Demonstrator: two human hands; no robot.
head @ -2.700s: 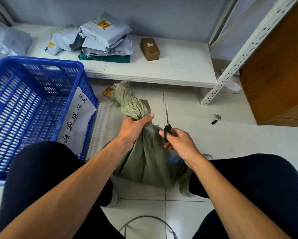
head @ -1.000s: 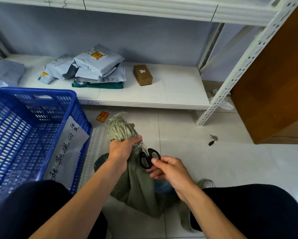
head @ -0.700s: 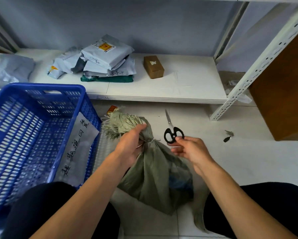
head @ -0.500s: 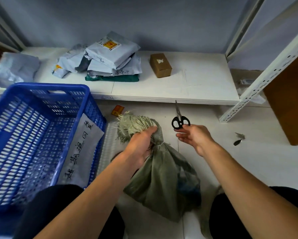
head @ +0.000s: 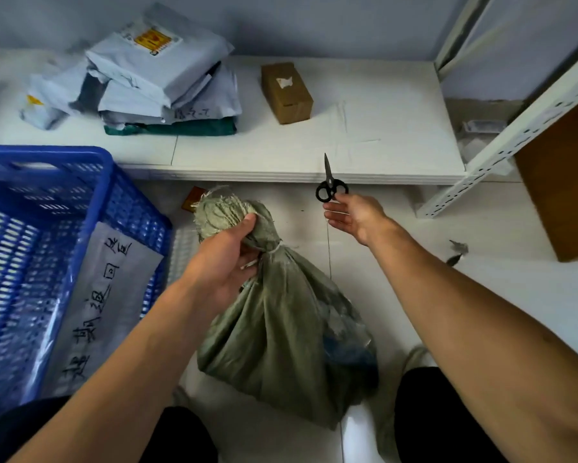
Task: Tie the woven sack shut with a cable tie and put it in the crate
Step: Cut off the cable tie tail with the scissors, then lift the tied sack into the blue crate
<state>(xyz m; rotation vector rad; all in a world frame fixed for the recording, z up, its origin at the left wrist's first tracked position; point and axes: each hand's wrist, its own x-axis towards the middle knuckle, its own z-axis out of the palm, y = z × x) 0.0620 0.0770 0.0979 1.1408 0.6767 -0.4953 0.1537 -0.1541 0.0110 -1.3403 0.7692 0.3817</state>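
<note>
Your right hand (head: pixel 354 217) has carried the scissors (head: pixel 329 185) away toward the shelf (head: pixel 381 128), pinching one handle loop, to free itself. Your left hand (head: pixel 227 259) grips the tied neck of the sack (head: pixel 281 329), which hangs beside the crate (head: pixel 80 182), ready for lifting in.
</note>
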